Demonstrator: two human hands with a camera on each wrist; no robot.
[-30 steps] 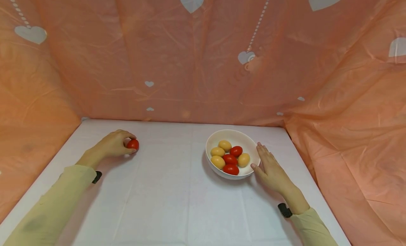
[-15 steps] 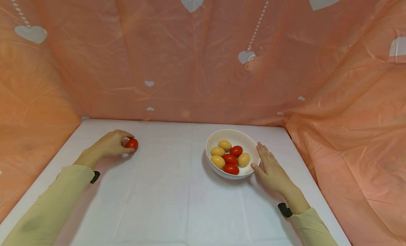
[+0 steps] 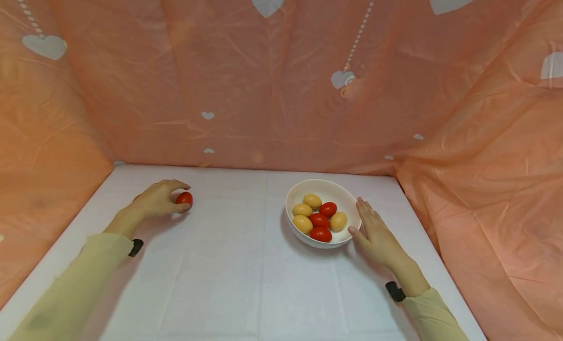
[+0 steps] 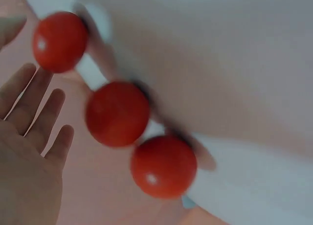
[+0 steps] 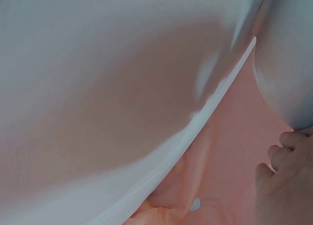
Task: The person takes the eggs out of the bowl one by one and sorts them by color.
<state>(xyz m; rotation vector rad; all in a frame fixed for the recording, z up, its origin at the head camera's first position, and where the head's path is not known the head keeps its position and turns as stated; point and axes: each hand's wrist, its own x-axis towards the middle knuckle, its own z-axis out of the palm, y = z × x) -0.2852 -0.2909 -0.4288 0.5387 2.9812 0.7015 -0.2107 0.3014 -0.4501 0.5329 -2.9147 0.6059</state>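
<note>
At the left of the table, the fingers and thumb of my left hand (image 3: pixel 160 199) stand around a glossy red egg (image 3: pixel 184 200), with a gap above it. The left wrist view shows the nearest red egg (image 4: pixel 59 41) between thumb and spread fingers, plus a middle red egg (image 4: pixel 117 114) and a lower red egg (image 4: pixel 164 166) in a row. In the head view my hand mostly hides those two. My right hand (image 3: pixel 379 238) rests with straight fingers against the right side of a white bowl (image 3: pixel 303 187). The bowl contains yellow eggs (image 3: pixel 303 224) and red eggs (image 3: pixel 321 234).
A white cloth covers the table (image 3: pixel 220 263). An orange curtain (image 3: pixel 246 87) with pale hearts encloses the back and both sides. Between my left hand and the bowl lies a broad stretch of cloth.
The left hand's fingers have lifted slightly from the top of the red egg, leaving a gap. The egg shifted a little left, then back right. The right hand and bowl stay put.
</note>
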